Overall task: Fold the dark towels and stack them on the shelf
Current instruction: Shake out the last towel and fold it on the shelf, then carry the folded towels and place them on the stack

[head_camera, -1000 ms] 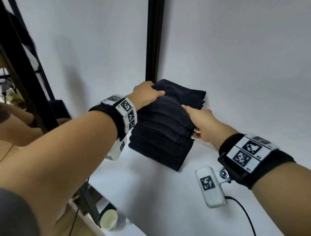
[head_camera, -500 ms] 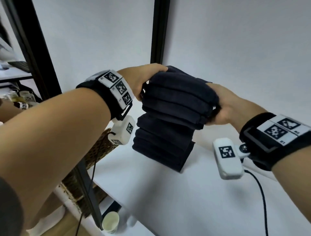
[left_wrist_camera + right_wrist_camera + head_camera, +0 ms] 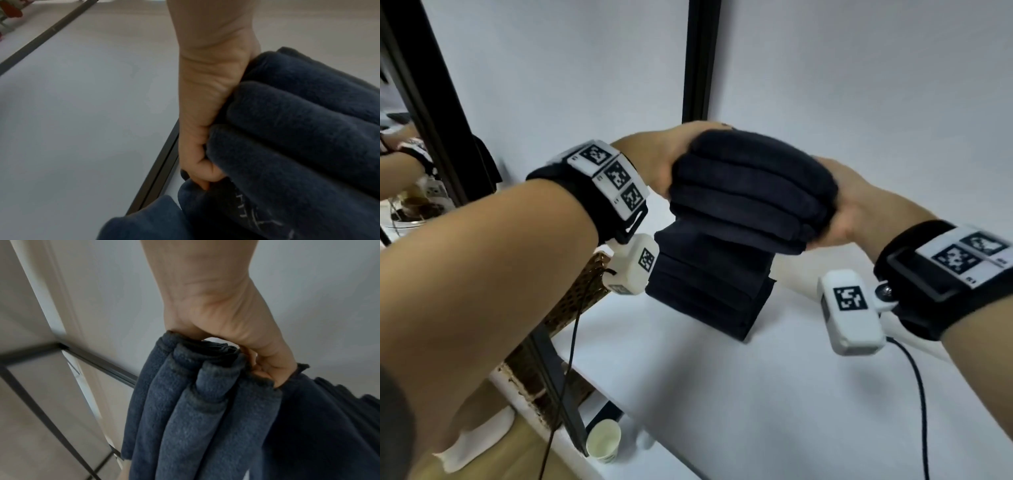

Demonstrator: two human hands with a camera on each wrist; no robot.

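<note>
Soft, plush, compressible: bundle (image 3: 750, 192) squeezed at both ends, left hand (image 3: 654, 161) and right hand (image 3: 849, 209) clenched around it, above stack (image 3: 709, 291) on shelf (image 3: 756, 394). Probably light; end grips suit.

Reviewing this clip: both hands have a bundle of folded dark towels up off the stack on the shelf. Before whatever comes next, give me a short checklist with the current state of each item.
1. Left hand grips its end of the lifted bundle: ok; the left wrist view shows fingers curled into the folds.
2. Right hand grips the other end: ok.
3. Bundle's folds intact: ok; layers lie parallel, none hanging loose.
4. Bundle clear of the remaining stack: cannot tell; it overlaps the stack's top in the head view.
5. Remaining stack square on the white shelf: ok.
6. Wrist camera cable clear of the towels: ok.
</note>
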